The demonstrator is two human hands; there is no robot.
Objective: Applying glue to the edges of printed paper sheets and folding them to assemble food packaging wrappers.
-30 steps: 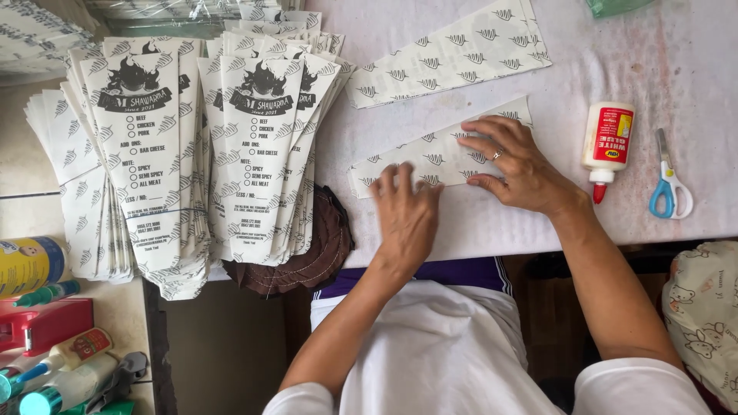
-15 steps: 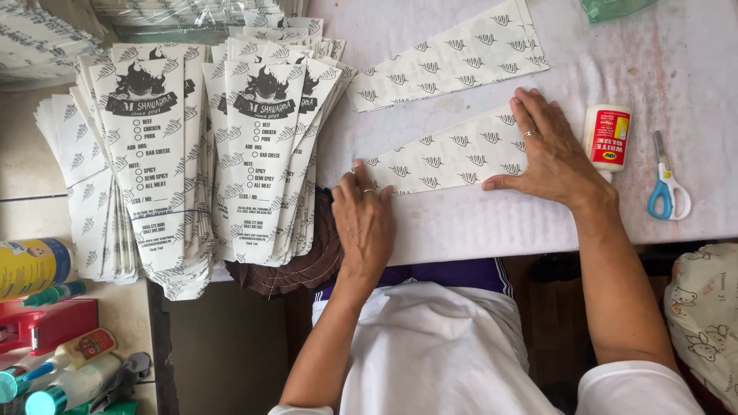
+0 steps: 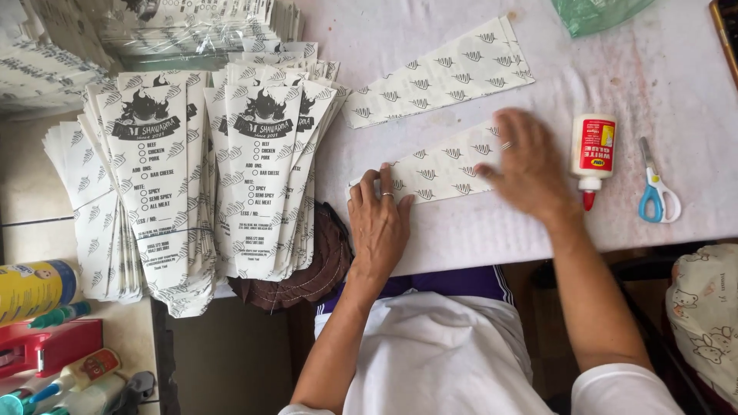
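A tapered white paper sleeve [image 3: 442, 170] with a small printed pattern lies flat on the white table [image 3: 477, 238]. My left hand [image 3: 379, 219] presses flat on its narrow left end, fingers together, a ring on one finger. My right hand [image 3: 529, 164] lies flat on its wide right end, fingers spread and blurred. A second patterned sleeve [image 3: 442, 73] lies farther back, untouched. Neither hand grips anything.
Two fanned stacks of printed paper sleeves [image 3: 207, 177] fill the table's left. A white glue bottle [image 3: 591, 154] with a red tip and blue-handled scissors [image 3: 656, 190] lie right of my right hand. A brown cloth [image 3: 307, 273], a red stapler [image 3: 46, 346] and bottles sit lower left.
My hands have slid apart along the sleeve: the left went to its narrow left end, the right to its wide end near the glue bottle.
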